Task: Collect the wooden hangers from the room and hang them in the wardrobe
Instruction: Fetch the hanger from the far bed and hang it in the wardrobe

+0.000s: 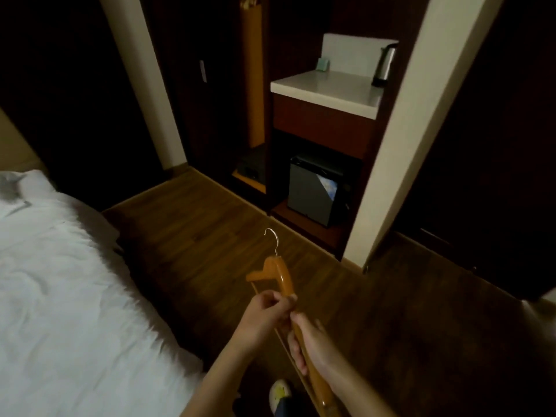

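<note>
A wooden hanger (281, 275) with a metal hook is held over the floor, its hook pointing away toward the wardrobe. My left hand (264, 311) pinches its arm near the middle. Just behind it, my right hand (307, 341) grips the same arm lower down. The hanger's lower end runs under my right wrist toward the bottom edge. The open wardrobe (252, 94) stands ahead, dark inside, with another wooden hanger (248, 1) at its top.
A bed with white sheets (60, 296) fills the left. Right of the wardrobe a white counter (325, 91) carries a kettle (386, 64), with a small black fridge (319, 191) below. Wooden floor (195, 230) lies between. A shoe (279, 392) shows below.
</note>
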### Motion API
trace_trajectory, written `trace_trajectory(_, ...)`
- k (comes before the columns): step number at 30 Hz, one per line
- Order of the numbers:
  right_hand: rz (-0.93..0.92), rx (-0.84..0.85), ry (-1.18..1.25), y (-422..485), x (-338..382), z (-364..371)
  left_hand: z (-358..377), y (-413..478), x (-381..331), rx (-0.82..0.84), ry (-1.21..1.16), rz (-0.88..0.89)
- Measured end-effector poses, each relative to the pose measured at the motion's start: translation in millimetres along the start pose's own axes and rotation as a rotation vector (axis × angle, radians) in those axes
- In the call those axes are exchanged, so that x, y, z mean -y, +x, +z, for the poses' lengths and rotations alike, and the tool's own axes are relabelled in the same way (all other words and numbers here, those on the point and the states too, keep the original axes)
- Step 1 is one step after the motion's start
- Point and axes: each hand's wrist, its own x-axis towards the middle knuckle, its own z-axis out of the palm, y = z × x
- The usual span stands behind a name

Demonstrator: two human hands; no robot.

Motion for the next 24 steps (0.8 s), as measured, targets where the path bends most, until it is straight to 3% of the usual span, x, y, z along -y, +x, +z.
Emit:
trace_trajectory(7, -0.077, 0.179, -0.148, 137, 152, -26, -71, 173, -65, -0.002, -0.079, -0.016)
trace_trajectory(16, -0.064, 0.209, -0.063, 309, 309, -16, -168, 366, -141, -0.099, 0.009, -0.008)
trace_trajectory(24, -0.116, 0.186, -0.08, 487, 490, 5, -276, 563, -233, -0.176, 0.023, -0.015)
